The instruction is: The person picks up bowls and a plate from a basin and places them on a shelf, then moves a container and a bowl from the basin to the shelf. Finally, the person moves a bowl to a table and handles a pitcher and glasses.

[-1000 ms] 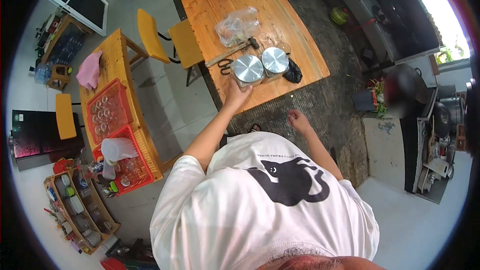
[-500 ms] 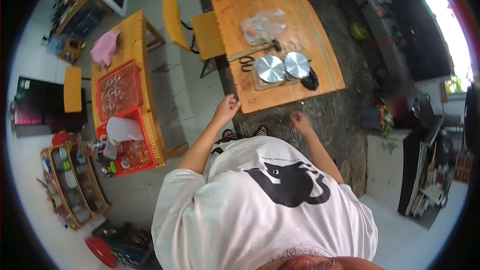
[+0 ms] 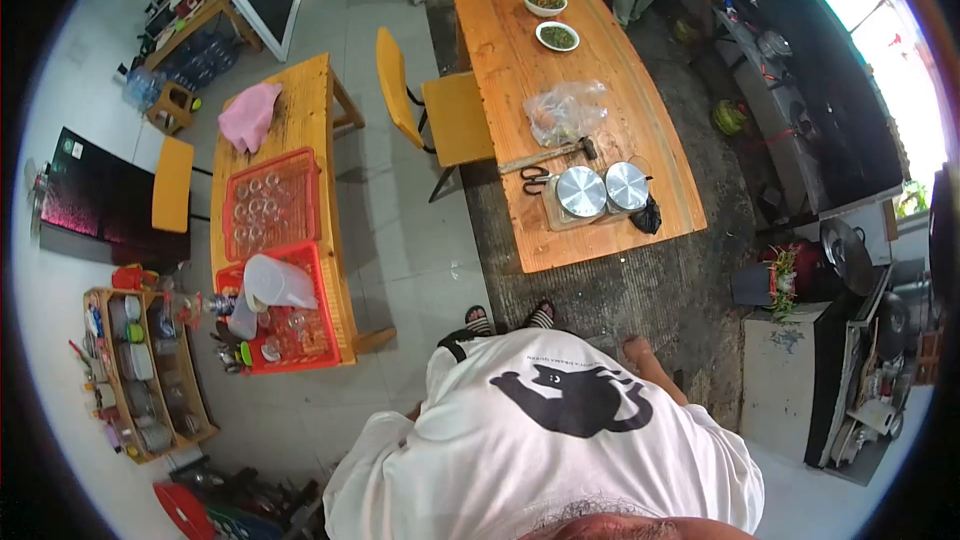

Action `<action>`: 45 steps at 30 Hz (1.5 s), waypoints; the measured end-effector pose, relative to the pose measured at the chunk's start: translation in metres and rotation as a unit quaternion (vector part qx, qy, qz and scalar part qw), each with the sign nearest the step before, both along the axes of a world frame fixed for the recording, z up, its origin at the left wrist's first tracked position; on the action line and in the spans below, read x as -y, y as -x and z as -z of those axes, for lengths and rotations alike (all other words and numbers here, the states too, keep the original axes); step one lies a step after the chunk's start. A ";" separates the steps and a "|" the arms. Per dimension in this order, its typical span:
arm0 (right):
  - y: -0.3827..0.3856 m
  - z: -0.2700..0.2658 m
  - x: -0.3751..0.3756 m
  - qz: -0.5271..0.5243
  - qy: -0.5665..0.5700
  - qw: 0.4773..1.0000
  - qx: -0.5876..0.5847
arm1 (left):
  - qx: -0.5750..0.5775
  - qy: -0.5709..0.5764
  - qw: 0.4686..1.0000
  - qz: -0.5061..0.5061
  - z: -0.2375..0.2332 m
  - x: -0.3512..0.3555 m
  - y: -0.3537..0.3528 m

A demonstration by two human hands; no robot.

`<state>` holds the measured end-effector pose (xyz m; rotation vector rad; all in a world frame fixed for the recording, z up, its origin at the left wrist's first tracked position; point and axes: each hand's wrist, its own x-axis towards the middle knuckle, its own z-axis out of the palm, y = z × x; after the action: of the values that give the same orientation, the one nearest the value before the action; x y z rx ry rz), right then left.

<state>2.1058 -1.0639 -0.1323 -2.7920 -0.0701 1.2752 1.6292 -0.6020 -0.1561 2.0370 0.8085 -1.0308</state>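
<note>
I can't tell how wide my right grip [image 3: 636,346] is; shiny circles [image 3: 581,191] (maybe lids) sit ahead. My left grip hides.

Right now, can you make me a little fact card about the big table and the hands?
Big table: wooden
Near end: two round silver-topped containers, side by side
Around them: hammer, black-handled scissors, black plastic bag
Middle: clear plastic bag
Far end: two white dishes of food
Right hand: off the table, beside the shirt
Left hand: hidden
</note>
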 end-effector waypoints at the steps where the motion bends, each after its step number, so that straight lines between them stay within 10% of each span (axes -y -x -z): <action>1: 0.002 -0.007 -0.010 0.088 -0.037 0.995 -0.005 | -0.008 0.009 1.000 -0.013 -0.002 -0.005 0.005; 7: 0.045 -0.042 -0.091 -0.060 -0.167 0.978 0.106 | 0.033 0.011 0.999 -0.014 0.028 -0.043 -0.011; 15: 0.137 -0.077 -0.114 0.014 -0.240 0.966 0.099 | 0.085 0.025 0.978 0.187 0.095 -0.068 -0.051; 16: 0.145 -0.064 -0.097 0.014 -0.232 0.964 0.126 | 0.138 0.086 0.987 -0.008 0.104 -0.070 -0.044; 17: 0.152 -0.064 -0.085 0.024 -0.196 0.976 0.089 | 0.018 0.030 0.991 0.133 0.146 -0.075 -0.045; 18: 0.163 -0.061 -0.074 0.012 -0.194 0.977 0.081 | -0.019 -0.004 0.981 0.195 0.087 -0.072 -0.060; 22: 0.201 -0.026 -0.028 0.069 -0.181 0.980 0.050 | 0.020 -0.062 0.997 -0.041 0.030 -0.069 -0.017; 29: 0.284 0.048 -0.009 0.088 -0.182 0.979 0.017 | 0.040 -0.067 0.992 -0.103 -0.027 -0.063 0.147; 33: 0.337 0.115 -0.011 -0.135 -0.252 0.957 0.050 | 0.030 -0.079 0.991 -0.106 -0.039 -0.066 0.241; 34: 0.357 0.025 -0.061 0.045 -0.225 0.970 -0.082 | 0.033 -0.109 0.981 -0.156 -0.043 -0.062 0.260; 35: 0.369 0.052 -0.055 0.038 -0.216 0.970 -0.106 | 0.032 -0.108 0.981 -0.159 -0.049 -0.060 0.273; 37: 0.377 0.084 -0.052 0.026 -0.210 0.970 -0.124 | 0.032 -0.010 0.885 -0.464 -0.056 -0.062 0.287; 45: 0.378 0.055 -0.061 -0.059 -0.171 0.983 0.014 | 0.249 -0.015 0.747 -0.616 -0.045 -0.144 0.270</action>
<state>1.7276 -1.0024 -0.1875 -2.5406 -0.4191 1.1217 1.3590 -0.4578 -0.1111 1.1717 1.4912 0.2807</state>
